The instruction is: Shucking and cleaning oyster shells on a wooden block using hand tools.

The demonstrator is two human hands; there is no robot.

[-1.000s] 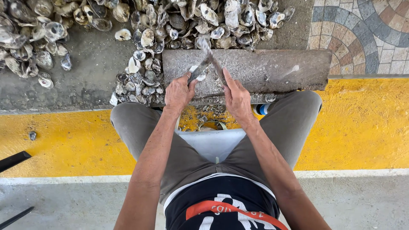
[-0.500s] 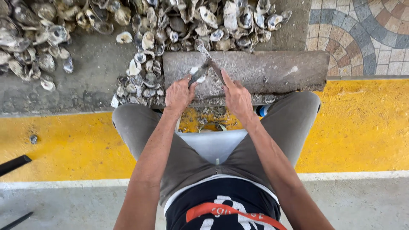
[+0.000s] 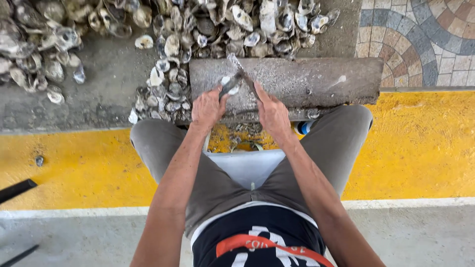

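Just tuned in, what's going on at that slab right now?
A seated person is working an oyster shell on a grey stone slab. The left hand pins the shell down, while the right hand holds a metal blade angled against it. Heaps of shells lie beside and beyond the slab, on the grey ground above a yellow painted strip.

Bright, even daylight; soft shadows, sharp focus.

No packages, signs or screens appear. The only label-like item is an orange band [image 3: 269, 247] with pale lettering, curving across the person's dark apron at the bottom centre, with white printed shapes [image 3: 262, 232] just above and below it.
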